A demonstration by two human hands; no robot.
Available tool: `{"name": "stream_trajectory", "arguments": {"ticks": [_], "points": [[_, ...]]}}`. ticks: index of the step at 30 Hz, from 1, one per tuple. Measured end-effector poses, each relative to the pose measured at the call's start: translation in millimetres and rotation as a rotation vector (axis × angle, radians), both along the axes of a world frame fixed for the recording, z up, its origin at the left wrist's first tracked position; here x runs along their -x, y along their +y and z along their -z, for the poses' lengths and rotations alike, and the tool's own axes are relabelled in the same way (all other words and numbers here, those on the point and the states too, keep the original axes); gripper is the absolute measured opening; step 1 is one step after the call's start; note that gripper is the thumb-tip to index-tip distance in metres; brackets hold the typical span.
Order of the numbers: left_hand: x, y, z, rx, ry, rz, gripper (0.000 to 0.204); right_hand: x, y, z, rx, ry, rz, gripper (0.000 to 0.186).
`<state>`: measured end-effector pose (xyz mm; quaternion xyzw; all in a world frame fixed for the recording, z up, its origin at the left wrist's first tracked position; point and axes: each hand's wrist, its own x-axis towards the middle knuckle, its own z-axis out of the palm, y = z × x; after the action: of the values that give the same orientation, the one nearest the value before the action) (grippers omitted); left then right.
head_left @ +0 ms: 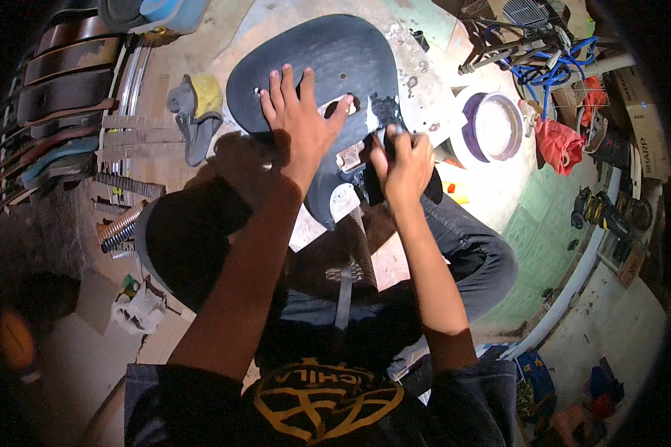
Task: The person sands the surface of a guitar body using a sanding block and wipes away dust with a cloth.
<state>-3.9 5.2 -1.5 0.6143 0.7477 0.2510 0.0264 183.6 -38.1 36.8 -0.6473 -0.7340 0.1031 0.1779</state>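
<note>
A matte black electric guitar body (320, 52) lies flat before me, with cut-outs and small holes in its face. Across its middle my left hand (298, 112) rests palm down, the fingers spread over the surface. On the right side, by a rough patch (374, 112) of white and glossy black, my right hand (408, 164) is closed. Its fingers and thumb pinch a small piece against the body's edge; the hand mostly hides that piece. Below the cutaway a pale rounded part (344, 200) shows.
Right of the body stands a round tub (497, 127) with a purple rim and pale contents. A grey and yellow cloth (201, 100) lies left. Several guitar bodies (60, 97) line the far left. A blue hose (555, 71) and red bag (559, 145) lie right.
</note>
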Motion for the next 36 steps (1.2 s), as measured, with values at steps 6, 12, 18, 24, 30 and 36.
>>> {"name": "stream_trajectory", "arguments": {"ticks": [6, 12, 18, 24, 30, 36], "points": [[-2, -2, -2, -0.008, -0.021, -0.016, 0.075, -40, -71, 8, -0.016, 0.033, -0.102, 0.048], [-3, -3, 3, 0.004, -0.002, 0.000, 0.075, -11, -18, 4, -0.041, 0.007, -0.007, 0.046], [1, -1, -1, 0.021, 0.002, -0.036, 0.077, -54, -101, -29, 0.172, 0.012, 0.045, 0.050], [1, 0, 0, 0.024, -0.010, -0.043, 0.079, -50, -89, -18, -0.004, 0.128, 0.119, 0.045], [-1, 2, -5, 0.033, -0.042, -0.042, 0.076, -21, -31, 7, -0.053, 0.084, 0.094, 0.041], [-1, -1, 0, 0.022, -0.024, -0.055, 0.078, 37, -70, -1, 0.030, -0.008, 0.000, 0.032]]}}
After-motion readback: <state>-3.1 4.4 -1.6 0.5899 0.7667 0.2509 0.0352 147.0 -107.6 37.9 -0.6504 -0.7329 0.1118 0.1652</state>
